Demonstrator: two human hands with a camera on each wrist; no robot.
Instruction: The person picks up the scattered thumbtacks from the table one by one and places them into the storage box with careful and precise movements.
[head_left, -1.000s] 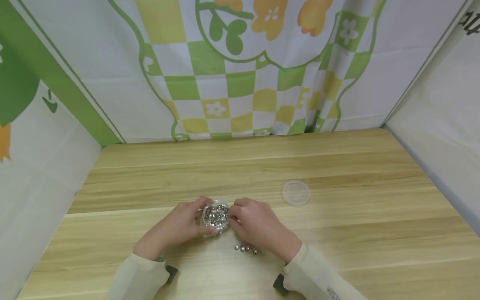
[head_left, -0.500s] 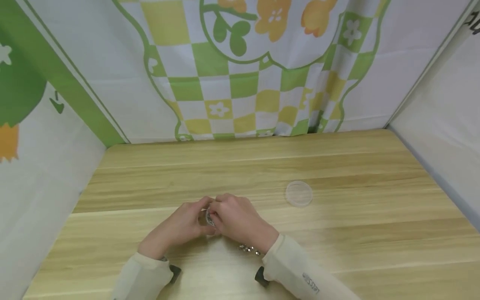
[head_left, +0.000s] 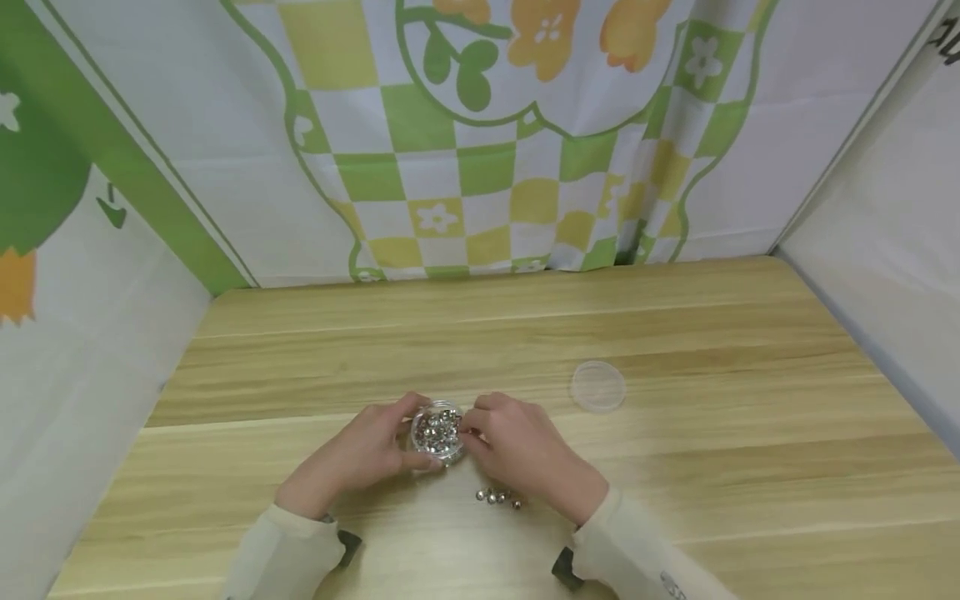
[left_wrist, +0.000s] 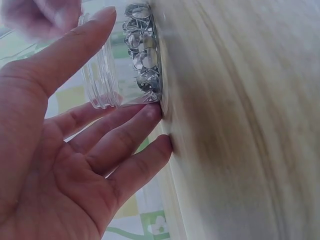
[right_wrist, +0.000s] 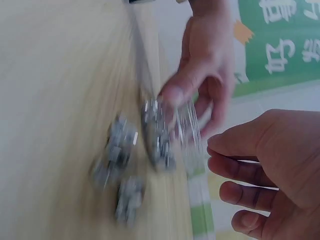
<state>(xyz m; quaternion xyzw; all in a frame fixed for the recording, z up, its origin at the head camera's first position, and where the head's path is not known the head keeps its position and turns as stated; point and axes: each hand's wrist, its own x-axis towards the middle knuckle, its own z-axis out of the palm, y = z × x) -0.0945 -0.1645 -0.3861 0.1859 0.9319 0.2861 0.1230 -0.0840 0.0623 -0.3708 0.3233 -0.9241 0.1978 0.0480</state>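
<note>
My left hand [head_left: 362,450] holds a clear round jar [left_wrist: 100,75] of shiny silver pieces [head_left: 438,431], its thumb across the rim and fingers around the side. The jar stands upright on the table, uncovered. My right hand [head_left: 521,442] is just right of the jar's rim. In the right wrist view, the thumb and index fingertips of that hand [right_wrist: 270,170] meet, the other fingers curled; whether something tiny is between them I cannot tell. Several silver pieces [head_left: 501,498] lie on the table below my right hand; they look blurred in the right wrist view.
A clear round lid [head_left: 597,386] lies on the wooden table [head_left: 675,325] to the right, beyond my right hand. Behind the table hangs a green, yellow and white patterned cloth [head_left: 487,167], with white cloth walls at both sides.
My right hand moved left over the jar, then back right to beside its rim, uncovering the silver pieces inside. My left hand has kept its hold on the jar.
</note>
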